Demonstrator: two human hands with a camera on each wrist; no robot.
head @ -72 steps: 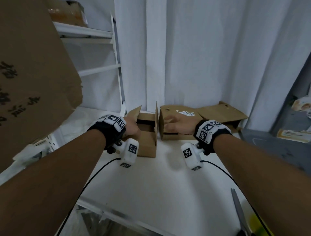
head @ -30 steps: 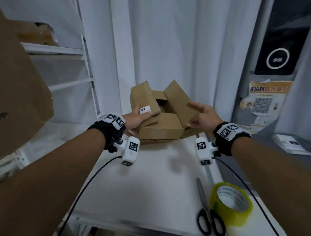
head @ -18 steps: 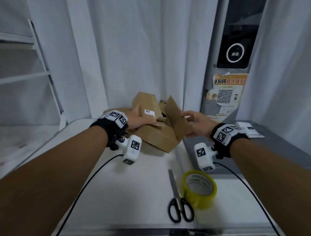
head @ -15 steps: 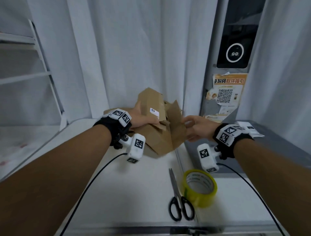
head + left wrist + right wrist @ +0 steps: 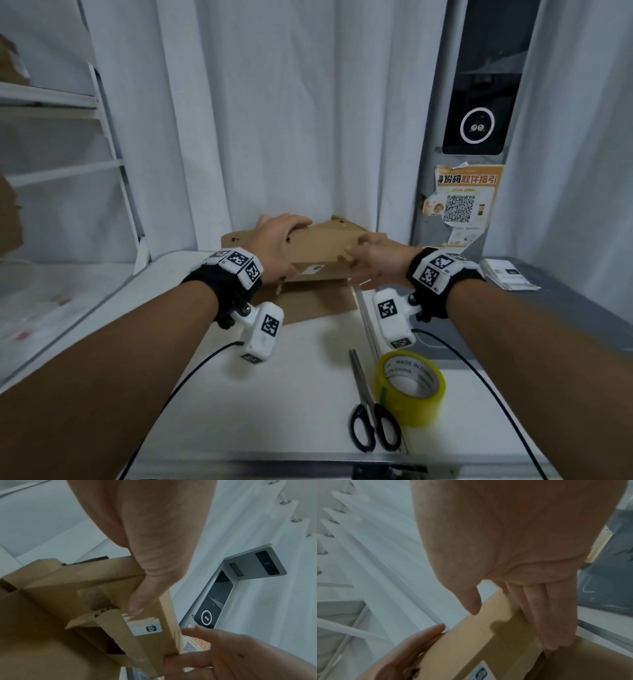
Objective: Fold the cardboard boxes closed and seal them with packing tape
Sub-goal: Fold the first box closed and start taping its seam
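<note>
A brown cardboard box (image 5: 318, 250) with a small white label (image 5: 313, 269) sits at the back of the white table (image 5: 239, 411). My left hand (image 5: 277, 240) lies over its top left, fingers curled over the far edge and thumb on the labelled flap (image 5: 145, 628); it pinches that flap. My right hand (image 5: 373, 263) is at the box's right end, fingers (image 5: 539, 615) straight against the cardboard (image 5: 471, 642) and thumb off it. A yellow packing tape roll (image 5: 411, 387) lies near the front right, untouched.
Black-handled scissors (image 5: 371, 411) lie just left of the tape. More flat cardboard (image 5: 236, 238) shows behind the box. A grey counter (image 5: 565, 308) with papers (image 5: 510, 277) adjoins on the right, a white shelf rack (image 5: 68, 171) stands left, and curtains hang close behind.
Both hands brought the box from the left table over to this spot. In the last half second it came down, its raised flaps folded flatter, and my left hand moved onto its top.
</note>
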